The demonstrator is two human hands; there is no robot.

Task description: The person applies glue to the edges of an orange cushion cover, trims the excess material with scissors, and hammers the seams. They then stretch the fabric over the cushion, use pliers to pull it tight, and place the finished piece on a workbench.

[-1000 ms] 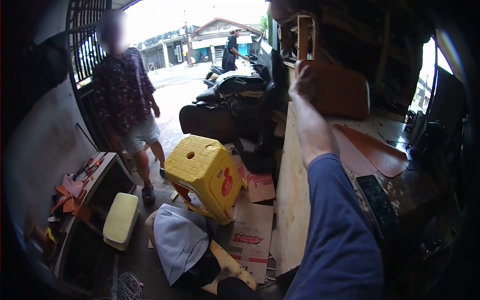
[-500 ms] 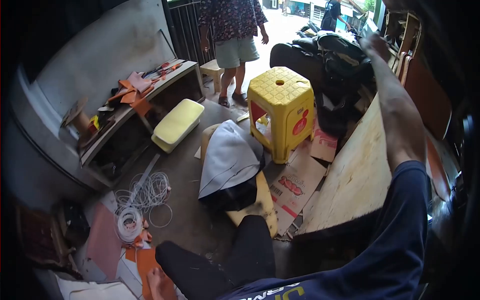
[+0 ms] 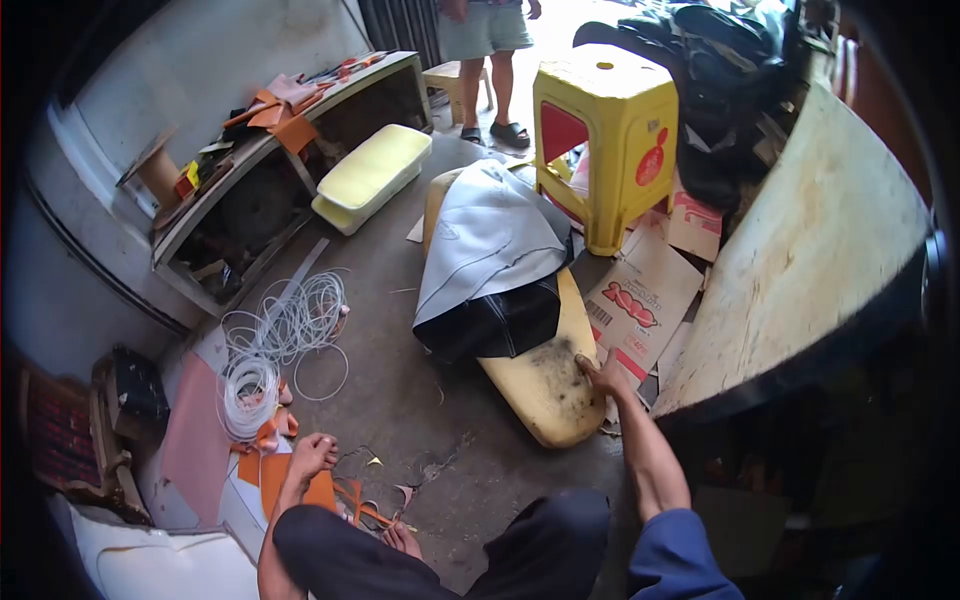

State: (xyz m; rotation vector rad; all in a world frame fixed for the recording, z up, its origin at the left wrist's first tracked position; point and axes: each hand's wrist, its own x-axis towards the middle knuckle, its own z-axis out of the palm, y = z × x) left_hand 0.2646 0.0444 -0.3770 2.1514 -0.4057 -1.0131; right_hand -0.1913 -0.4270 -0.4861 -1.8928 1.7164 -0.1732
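A long yellow foam seat pad (image 3: 540, 395), stained dark near its close end, lies on the floor before me. Over its far part is a grey and black seat cover (image 3: 490, 250), its grey backing turned outward. My right hand (image 3: 605, 378) grips the pad's right edge, thumb on top; its other fingers are partly hidden. My left hand (image 3: 315, 455) is closed above orange material (image 3: 315, 490) by my left knee, with nothing visible in it. Beside it lie coils of white cord (image 3: 250, 395).
A yellow plastic stool (image 3: 610, 90) stands on flattened cardboard (image 3: 650, 290) beyond the pad. At right leans a wooden board (image 3: 790, 270). A low bench (image 3: 240, 185) with scraps and tools lines the left wall, near a yellow-lidded box (image 3: 375, 175). A person (image 3: 485, 75) stands at the back.
My right arm has come down from the black pile at upper right to the foam pad. My left hand has risen from beside my knee. The view has tilted downward.
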